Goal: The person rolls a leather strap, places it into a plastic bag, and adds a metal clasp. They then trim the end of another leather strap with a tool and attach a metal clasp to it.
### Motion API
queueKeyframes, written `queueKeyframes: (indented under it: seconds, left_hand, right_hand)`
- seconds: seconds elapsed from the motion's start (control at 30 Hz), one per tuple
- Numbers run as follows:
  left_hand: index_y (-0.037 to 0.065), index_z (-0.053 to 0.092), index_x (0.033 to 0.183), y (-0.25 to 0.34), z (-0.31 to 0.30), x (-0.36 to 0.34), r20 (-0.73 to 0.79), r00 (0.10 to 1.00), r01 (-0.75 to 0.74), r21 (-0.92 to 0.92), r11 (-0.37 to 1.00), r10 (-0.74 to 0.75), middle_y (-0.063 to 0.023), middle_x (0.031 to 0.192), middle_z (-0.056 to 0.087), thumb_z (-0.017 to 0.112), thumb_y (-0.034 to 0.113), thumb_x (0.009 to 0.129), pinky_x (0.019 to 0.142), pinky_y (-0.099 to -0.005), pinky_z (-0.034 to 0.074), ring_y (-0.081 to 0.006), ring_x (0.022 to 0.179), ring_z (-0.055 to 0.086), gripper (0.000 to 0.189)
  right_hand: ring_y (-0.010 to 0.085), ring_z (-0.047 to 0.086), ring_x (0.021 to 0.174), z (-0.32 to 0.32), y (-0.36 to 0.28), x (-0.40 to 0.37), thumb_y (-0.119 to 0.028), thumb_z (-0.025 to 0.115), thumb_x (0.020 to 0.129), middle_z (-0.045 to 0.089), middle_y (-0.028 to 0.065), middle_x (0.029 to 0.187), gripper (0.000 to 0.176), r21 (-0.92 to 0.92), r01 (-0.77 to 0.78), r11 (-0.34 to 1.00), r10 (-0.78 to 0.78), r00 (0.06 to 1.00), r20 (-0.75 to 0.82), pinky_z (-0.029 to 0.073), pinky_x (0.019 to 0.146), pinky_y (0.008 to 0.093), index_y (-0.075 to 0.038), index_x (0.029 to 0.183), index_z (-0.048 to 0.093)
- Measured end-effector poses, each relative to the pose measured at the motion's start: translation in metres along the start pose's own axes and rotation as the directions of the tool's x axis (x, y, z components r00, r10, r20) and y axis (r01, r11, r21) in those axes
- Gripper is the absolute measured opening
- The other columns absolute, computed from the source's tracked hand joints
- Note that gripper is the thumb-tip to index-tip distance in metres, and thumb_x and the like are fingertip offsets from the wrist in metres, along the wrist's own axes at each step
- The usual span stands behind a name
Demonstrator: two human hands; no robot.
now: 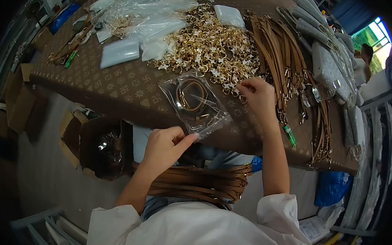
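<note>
My left hand (pixel 167 146) pinches the open-looking lower edge of a clear plastic bag (pixel 218 121) between thumb and fingers. Inside the bag lies a coiled brown strap (pixel 178 96) with gold-coloured hardware. The bag rests on the patterned brown tablecloth near the table's front edge. My right hand (pixel 261 96) is at the near right edge of a heap of gold-coloured clasps with white charms (pixel 209 45). Its thumb and fingertips are closed together over small gold pieces, but what lies between them is mostly hidden.
Brown straps (pixel 281 50) lie in a bundle right of the heap, with wrapped grey packs (pixel 331 65) beyond. Clear plastic bags (pixel 149 13) cover the back left. More brown straps (pixel 199 180) lie across my lap. An open cardboard box (pixel 84 138) stands below the table at left.
</note>
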State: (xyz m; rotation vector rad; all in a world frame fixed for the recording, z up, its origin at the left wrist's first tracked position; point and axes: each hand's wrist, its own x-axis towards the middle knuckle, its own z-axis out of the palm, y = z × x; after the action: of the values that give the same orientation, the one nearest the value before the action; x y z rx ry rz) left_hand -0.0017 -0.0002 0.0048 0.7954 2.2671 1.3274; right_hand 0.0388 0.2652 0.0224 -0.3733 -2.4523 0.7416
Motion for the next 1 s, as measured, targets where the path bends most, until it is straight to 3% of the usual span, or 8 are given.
queueKeyframes:
  seconds: [0.03,0.13,0.23,0.47,0.63,0.73,0.83,1.0]
  left_hand:
    - [-0.002,0.061,0.066,0.002,0.005,-0.001,-0.008,1.0,0.009,-0.01,1.0,-0.009,-0.0092,0.053,0.055,0.068,0.034,0.08,0.045,-0.0317,0.042,-0.0181,0.045,0.052,0.039]
    - [0.005,0.059,0.094,0.01,0.03,0.009,-0.304,0.787,-0.464,0.283,0.84,0.537,-0.0044,0.072,0.05,0.077,0.015,0.066,0.055,-0.0309,0.044,-0.0201,0.062,0.052,0.035]
    - [0.005,0.06,0.084,0.012,0.04,0.026,-0.255,0.678,-0.52,0.496,0.695,0.69,-0.0053,0.067,0.05,0.071,0.011,0.07,0.056,-0.0333,0.044,-0.0217,0.064,0.053,0.018]
    - [-0.001,0.066,0.08,0.009,0.028,0.054,-0.264,0.896,-0.359,0.041,0.932,0.357,-0.0099,0.068,0.059,0.067,0.007,0.075,0.053,-0.0294,0.045,-0.0199,0.056,0.057,0.009]
    - [0.001,0.069,0.078,0.009,0.023,0.065,-0.249,0.948,-0.232,-0.122,0.965,0.197,-0.0113,0.07,0.063,0.066,0.013,0.075,0.057,-0.0315,0.047,-0.0236,0.061,0.062,0.012]
    - [0.001,0.069,0.079,0.007,0.019,0.07,-0.198,0.974,-0.154,-0.209,0.966,0.112,-0.0118,0.071,0.064,0.065,0.014,0.075,0.059,-0.0302,0.048,-0.0224,0.063,0.063,0.014]
    - [0.001,0.069,0.079,0.003,0.019,0.073,-0.179,0.979,-0.142,-0.257,0.956,0.097,-0.0118,0.07,0.064,0.065,0.014,0.075,0.058,-0.0309,0.048,-0.0227,0.061,0.062,0.014]
    - [0.004,0.069,0.082,0.01,0.022,0.058,-0.21,0.902,-0.383,0.014,0.924,0.377,-0.0084,0.068,0.06,0.067,0.016,0.072,0.059,-0.0329,0.047,-0.0219,0.065,0.06,0.016]
  right_hand:
    - [0.0164,0.059,0.063,-0.007,-0.007,0.0,-0.008,0.071,0.075,0.061,0.0071,0.071,0.012,0.108,-0.094,0.99,0.098,0.995,-0.035,0.045,0.057,0.0281,0.001,0.081,0.066]
    - [0.0059,0.057,0.065,-0.03,-0.023,-0.001,-0.006,0.069,0.079,0.062,0.0013,0.073,0.01,0.334,-0.238,0.912,0.271,0.961,-0.055,0.043,0.056,0.0208,0.003,0.084,0.066]
    - [0.005,0.056,0.064,-0.054,-0.045,-0.004,-0.008,0.069,0.081,0.062,0.0008,0.072,0.012,0.511,-0.299,0.806,0.342,0.94,0.011,0.042,0.056,0.0184,0.002,0.086,0.065]
    - [0.012,0.065,0.07,-0.039,-0.071,-0.021,-0.006,0.066,0.083,0.065,0.0067,0.077,0.012,0.72,-0.337,0.607,0.218,0.942,0.257,0.049,0.054,0.0191,0.002,0.09,0.062]
    - [0.0115,0.064,0.074,0.006,-0.069,-0.036,-0.003,0.065,0.084,0.065,0.0078,0.088,0.008,0.803,-0.213,0.557,0.203,0.972,0.117,0.05,0.059,0.0212,0.003,0.088,0.061]
    - [0.0132,0.056,0.065,0.018,-0.065,-0.046,0.003,0.069,0.074,0.06,0.0057,0.082,0.015,0.359,0.242,0.901,-0.192,0.966,-0.17,0.046,0.055,0.023,-0.004,0.086,0.065]
    - [0.0174,0.053,0.062,0.036,-0.043,-0.058,0.003,0.07,0.067,0.056,0.0054,0.078,0.023,-0.15,0.562,0.813,-0.582,0.793,-0.183,0.045,0.053,0.026,-0.006,0.087,0.067]
    - [0.023,0.051,0.064,0.056,-0.032,-0.078,0.002,0.068,0.065,0.053,0.0056,0.076,0.027,-0.249,0.49,0.835,-0.529,0.84,-0.121,0.044,0.054,0.0324,-0.004,0.092,0.066]
